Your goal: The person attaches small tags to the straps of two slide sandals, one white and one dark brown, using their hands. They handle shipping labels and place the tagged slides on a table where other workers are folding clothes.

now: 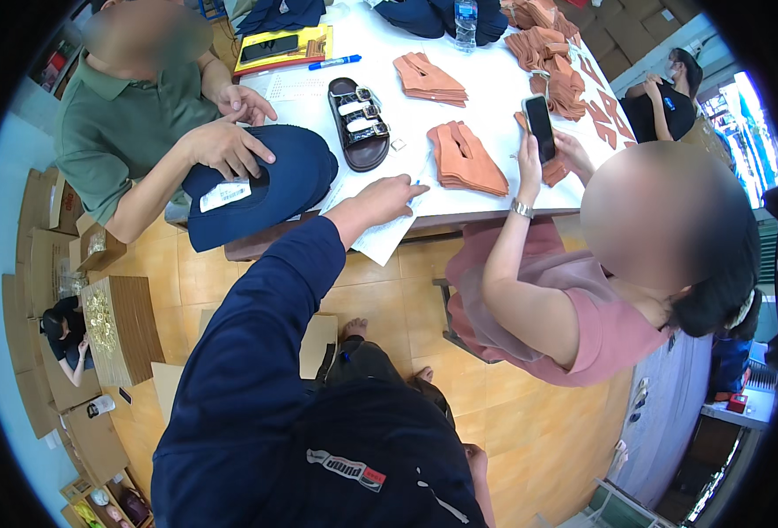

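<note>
My left hand [383, 201] reaches out over the table's near edge, above white paper sheets [380, 239]. Its index finger points right and the other fingers curl in. A small blue tip shows at the fingertips; what it belongs to is unclear. To the right lies a stack of orange cut pieces with slots [468, 160]. Just beyond the hand rests a black sandal [359, 123] with white straps and buckles. Low beside my body, a part of my right hand [474, 458] shows, its fingers hidden.
At left, a person in green holds dark blue caps [257, 189]. At right, a seated person in pink holds up a phone [538, 128]. More orange pieces [430, 79], a blue marker [335, 62] and a water bottle [465, 25] are on the white table [494, 84].
</note>
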### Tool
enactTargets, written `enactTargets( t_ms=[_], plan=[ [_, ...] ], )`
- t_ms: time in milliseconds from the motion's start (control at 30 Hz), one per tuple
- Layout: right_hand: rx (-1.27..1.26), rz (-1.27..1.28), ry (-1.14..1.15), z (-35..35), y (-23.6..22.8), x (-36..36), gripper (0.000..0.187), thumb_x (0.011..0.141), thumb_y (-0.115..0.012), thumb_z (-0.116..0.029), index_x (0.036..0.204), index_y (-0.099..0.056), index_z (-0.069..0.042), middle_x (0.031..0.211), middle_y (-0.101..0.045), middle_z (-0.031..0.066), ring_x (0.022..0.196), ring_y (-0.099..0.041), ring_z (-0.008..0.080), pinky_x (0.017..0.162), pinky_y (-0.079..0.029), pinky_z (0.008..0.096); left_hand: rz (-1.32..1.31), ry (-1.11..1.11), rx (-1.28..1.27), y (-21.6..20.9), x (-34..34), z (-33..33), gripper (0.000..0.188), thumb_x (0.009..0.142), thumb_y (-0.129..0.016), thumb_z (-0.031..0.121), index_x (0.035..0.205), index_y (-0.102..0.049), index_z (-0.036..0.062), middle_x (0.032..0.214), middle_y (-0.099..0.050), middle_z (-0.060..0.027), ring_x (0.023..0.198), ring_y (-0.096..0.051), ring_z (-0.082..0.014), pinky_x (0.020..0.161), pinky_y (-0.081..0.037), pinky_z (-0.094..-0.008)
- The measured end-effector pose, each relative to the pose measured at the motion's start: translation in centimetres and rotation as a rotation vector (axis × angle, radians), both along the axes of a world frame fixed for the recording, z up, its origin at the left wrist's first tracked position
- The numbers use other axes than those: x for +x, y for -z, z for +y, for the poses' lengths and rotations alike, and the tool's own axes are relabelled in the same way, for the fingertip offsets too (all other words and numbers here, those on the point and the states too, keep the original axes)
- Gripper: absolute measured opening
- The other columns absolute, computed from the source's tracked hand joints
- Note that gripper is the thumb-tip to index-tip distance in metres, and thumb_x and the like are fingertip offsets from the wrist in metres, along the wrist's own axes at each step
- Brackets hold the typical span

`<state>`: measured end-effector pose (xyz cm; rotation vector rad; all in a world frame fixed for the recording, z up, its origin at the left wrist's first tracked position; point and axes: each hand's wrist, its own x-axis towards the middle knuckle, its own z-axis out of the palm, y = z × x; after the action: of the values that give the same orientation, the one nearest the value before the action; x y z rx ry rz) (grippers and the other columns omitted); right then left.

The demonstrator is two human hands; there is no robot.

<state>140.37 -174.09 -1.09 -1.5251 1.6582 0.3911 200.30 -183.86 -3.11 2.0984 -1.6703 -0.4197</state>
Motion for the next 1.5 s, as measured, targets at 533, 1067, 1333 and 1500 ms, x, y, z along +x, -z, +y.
enactTargets(
  t_ms=[533, 1067, 1333, 1500],
  plan=[
    [-0.822, -0.750, -0.682, -18.1, -1.3, 48.4, 0.016, 0.084, -0.065, -0.017, 0.086, -0.069, -0.002, 0.080, -0.065, 0.0177, 0.067, -0.063, 0.0322, 0.064, -0.049, 0.0398, 0.316, -0.570, -0.254, -0.4, -3.6, 8.5, 0.018, 0.079, -0.071, 0.014, 0.091, -0.070, 0.0007, 0.077, -0.062, -0.0165, 0.066, -0.061, -0.0309, 0.063, -0.048, -0.0384],
    [-0.855, -0.003, -1.216, -24.7, 1.7, 63.5, 0.026, 0.081, -0.067, -0.018, 0.105, -0.065, -0.005, 0.109, -0.065, 0.0146, 0.107, -0.059, 0.0325, 0.091, -0.046, 0.0486, 1.088, -0.890, -0.127, 2.9, -10.2, 20.7, 0.019, 0.089, -0.067, 0.013, 0.098, -0.068, -0.0029, 0.077, -0.062, -0.0003, 0.065, -0.052, -0.0044, 0.058, -0.042, -0.0202],
    [-0.599, -0.114, -1.119, -26.2, 2.1, 64.6, 0.026, 0.080, -0.065, -0.012, 0.102, -0.062, 0.002, 0.106, -0.066, 0.0230, 0.103, -0.063, 0.0366, 0.089, -0.050, 0.0423, 1.164, -0.848, -0.109, 2.0, -9.6, 18.7, 0.022, 0.090, -0.066, 0.018, 0.101, -0.067, -0.0009, 0.077, -0.063, -0.0014, 0.069, -0.055, -0.0064, 0.064, -0.046, -0.0215],
    [-0.515, -0.205, -1.062, -26.6, 1.7, 64.8, 0.048, 0.076, -0.074, -0.016, 0.119, -0.057, -0.003, 0.112, -0.065, 0.0214, 0.109, -0.061, 0.0334, 0.093, -0.048, 0.0401, 1.149, -0.849, -0.011, 1.3, -9.6, 19.4, 0.023, 0.091, -0.065, 0.018, 0.104, -0.066, -0.0015, 0.079, -0.062, -0.0014, 0.069, -0.055, -0.0063, 0.064, -0.046, -0.0211]
  ],
)
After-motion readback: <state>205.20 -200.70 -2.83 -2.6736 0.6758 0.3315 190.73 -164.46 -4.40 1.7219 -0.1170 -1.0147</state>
